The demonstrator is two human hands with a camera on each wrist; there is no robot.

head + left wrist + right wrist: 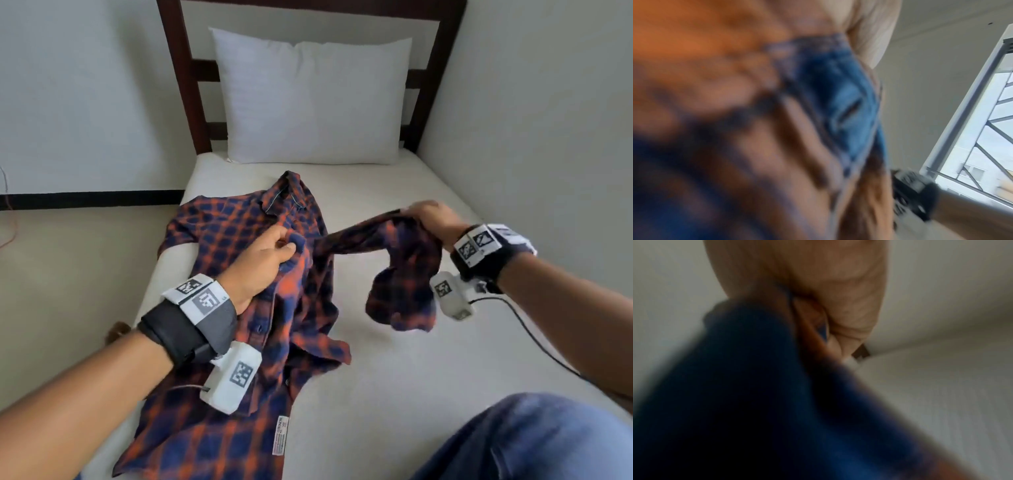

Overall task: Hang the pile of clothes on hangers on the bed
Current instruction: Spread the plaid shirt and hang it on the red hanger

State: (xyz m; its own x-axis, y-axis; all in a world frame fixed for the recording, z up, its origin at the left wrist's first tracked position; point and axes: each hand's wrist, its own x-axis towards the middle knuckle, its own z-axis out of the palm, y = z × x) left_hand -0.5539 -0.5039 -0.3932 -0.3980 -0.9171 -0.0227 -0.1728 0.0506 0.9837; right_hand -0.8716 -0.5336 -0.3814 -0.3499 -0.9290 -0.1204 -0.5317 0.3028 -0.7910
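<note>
An orange and navy plaid shirt (239,342) lies spread on the white bed (394,377), collar toward the pillow. My left hand (270,260) pinches a bunched fold of the shirt near its chest. My right hand (428,219) grips one sleeve (400,270) and holds it up above the mattress, cuff end drooping. The left wrist view is blurred, with plaid fabric (849,97) against my fingers. Dark blue shirt cloth (756,394) fills the right wrist view below my curled right hand (828,305). No hanger shows in any view.
A white pillow (311,99) leans on the dark wooden headboard (178,68). Walls close in on the right and behind. Beige floor (68,274) lies to the left. A black cable (534,329) trails over the mattress at right, and my jeans-clad knee (534,442) is at bottom right.
</note>
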